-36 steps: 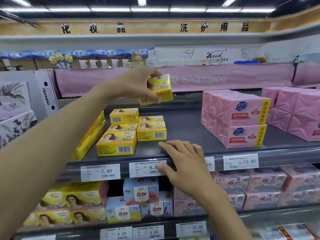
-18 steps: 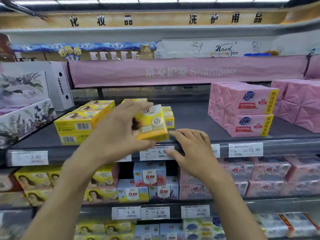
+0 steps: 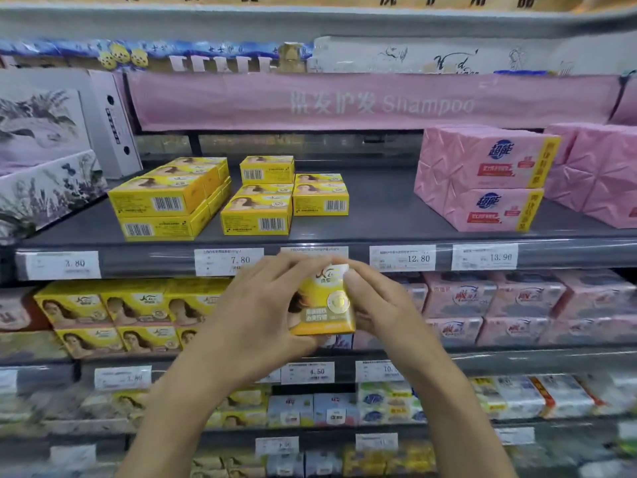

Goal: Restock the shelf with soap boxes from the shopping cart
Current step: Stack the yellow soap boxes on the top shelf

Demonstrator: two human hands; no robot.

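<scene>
Yellow soap box (image 3: pixel 327 307), half-hidden, left hand (image 3: pixel 262 315), right hand (image 3: pixel 382 313)

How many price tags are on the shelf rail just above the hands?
5 price tags: one far left, one left of centre, one at centre, partly hidden, two on the right. Others may lie out of frame.

The long pink banner (image 3: pixel 375 101) reads "Shampoo"; white paper price tags (image 3: pixel 229 262) on the grey shelf rail (image 3: pixel 148 262) show 7.80, 12.80 and 13.90.
</scene>
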